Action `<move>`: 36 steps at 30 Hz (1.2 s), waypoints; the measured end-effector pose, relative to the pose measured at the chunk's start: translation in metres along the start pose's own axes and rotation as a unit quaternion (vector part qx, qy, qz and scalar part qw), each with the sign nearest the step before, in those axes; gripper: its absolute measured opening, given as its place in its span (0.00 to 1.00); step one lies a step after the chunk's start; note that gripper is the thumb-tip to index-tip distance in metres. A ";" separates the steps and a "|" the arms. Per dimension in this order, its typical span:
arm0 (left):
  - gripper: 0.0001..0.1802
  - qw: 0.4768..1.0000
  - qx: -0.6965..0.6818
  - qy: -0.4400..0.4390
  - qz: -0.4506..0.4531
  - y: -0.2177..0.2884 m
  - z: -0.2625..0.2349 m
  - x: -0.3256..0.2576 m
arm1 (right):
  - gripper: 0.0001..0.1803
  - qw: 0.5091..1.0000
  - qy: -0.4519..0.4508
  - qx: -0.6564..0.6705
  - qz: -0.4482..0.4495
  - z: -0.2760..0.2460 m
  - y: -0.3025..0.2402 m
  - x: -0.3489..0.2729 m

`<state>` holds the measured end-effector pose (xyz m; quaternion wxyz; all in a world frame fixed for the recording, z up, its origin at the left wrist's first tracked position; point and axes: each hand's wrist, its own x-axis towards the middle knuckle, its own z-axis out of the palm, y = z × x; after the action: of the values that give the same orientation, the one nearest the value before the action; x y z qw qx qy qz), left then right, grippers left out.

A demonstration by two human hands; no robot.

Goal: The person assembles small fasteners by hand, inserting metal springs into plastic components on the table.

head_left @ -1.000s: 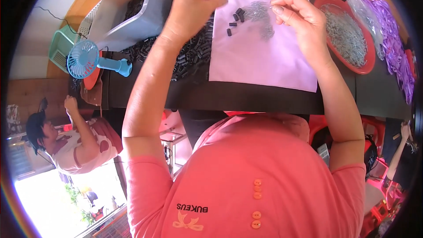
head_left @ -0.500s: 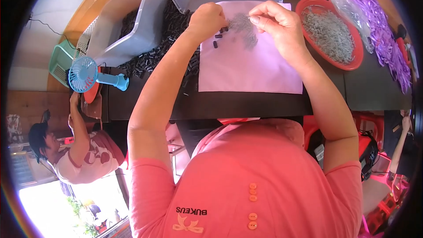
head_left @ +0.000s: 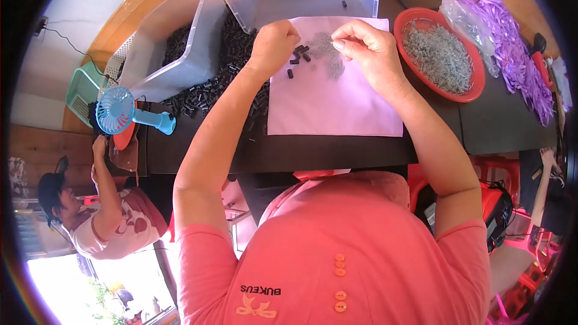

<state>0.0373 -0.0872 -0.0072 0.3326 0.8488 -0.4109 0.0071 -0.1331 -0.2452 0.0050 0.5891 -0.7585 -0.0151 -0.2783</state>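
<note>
A pale pink sheet (head_left: 337, 111) lies on the dark table before me. My left hand (head_left: 274, 45) is closed over the sheet's far left part, its fingertips turned inward and what they hold hidden. Several small black cylindrical pieces (head_left: 299, 54) lie just beside it. To the right, my right hand (head_left: 367, 45) is closed in a pinch of thumb and forefinger; anything between them is too small to name. Between both hands spreads a loose heap of fine grey, thin pieces (head_left: 328, 63) on the sheet.
A red oval basin (head_left: 463, 94) of clear, thin pieces stands right, near purple ribbons (head_left: 521, 48). Many black pieces (head_left: 235, 45) lie left, by a translucent bin (head_left: 201, 24). Another bin (head_left: 241, 0) stands beyond the sheet. A blue fan (head_left: 115, 111) and another person (head_left: 129, 222) are at left.
The whole view has shifted slightly. More black pieces show on the sheet beside my left hand than before. Both hands stay closed over about the same places.
</note>
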 end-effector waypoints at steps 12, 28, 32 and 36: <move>0.09 0.974 0.201 -0.076 0.066 0.009 0.005 0.001 | 0.03 1.000 -0.005 -0.020 -0.007 0.002 0.000 -0.002; 0.07 0.885 -0.425 -0.065 -0.176 0.056 -0.018 -0.042 | 0.03 1.000 -0.008 -0.007 -0.016 0.003 -0.002 -0.003; 0.08 0.815 -0.538 -0.087 -0.197 0.062 -0.011 -0.053 | 0.03 0.999 -0.014 -0.017 -0.027 0.007 -0.004 -0.005; 0.09 0.743 -0.634 -0.093 -0.195 0.060 -0.006 -0.057 | 0.01 0.999 -0.028 -0.010 -0.022 0.011 -0.006 -0.006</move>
<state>-0.0408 -0.0712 0.0150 0.7483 0.5002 -0.1751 -0.3990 -0.1363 -0.2318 0.0062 0.5748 -0.7712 -0.0454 -0.2697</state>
